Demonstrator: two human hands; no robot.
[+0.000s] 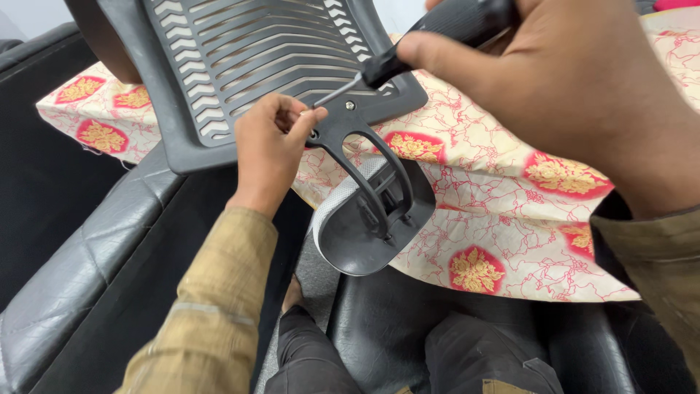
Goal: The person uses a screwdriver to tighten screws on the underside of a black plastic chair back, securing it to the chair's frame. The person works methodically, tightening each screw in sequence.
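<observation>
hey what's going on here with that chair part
A person is working on a dark grey slatted plastic chair back that lies on a cream cloth with red and gold flower prints. The right hand holds a black-handled screwdriver, its metal tip aimed at the spot where a curved black plastic bracket meets the chair back. The left hand pinches at the bracket's top end, right beside the tip. One screw already sits nearby.

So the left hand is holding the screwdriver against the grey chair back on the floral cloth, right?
Not quite: the head view shows the right hand holding the screwdriver. The left hand pinches at the bracket of the grey chair back on the floral cloth.
</observation>
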